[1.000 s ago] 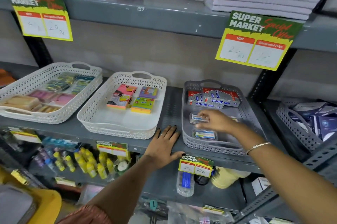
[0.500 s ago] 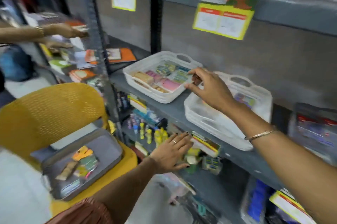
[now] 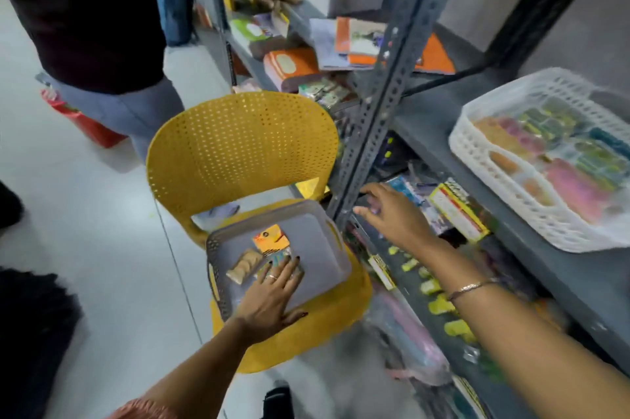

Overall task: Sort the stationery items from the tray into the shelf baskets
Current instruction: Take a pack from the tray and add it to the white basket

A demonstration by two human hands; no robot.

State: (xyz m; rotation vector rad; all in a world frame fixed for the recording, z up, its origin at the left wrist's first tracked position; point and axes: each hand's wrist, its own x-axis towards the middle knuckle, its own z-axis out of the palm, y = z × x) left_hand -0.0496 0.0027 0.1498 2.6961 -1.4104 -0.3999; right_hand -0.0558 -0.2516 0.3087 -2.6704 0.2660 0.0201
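Note:
A grey tray rests on the seat of a yellow chair. In it lie an orange card pack, a tan eraser pack and a greenish packet. My left hand lies flat in the tray, fingers spread, fingertips on the greenish packet. My right hand hovers open and empty to the right of the tray, by the shelf post. A white basket with pink, orange and green items stands on the shelf at right.
A grey slotted shelf post rises between the chair and the basket. Another person stands at upper left, hands on a shelf of notebooks. The lower shelf holds yellow bottles and price tags. A red bag sits on the floor.
My view swung left and down from the shelf baskets to the chair. My left hand left the shelf edge and landed in the grey tray. My right hand drew back from the baskets, empty.

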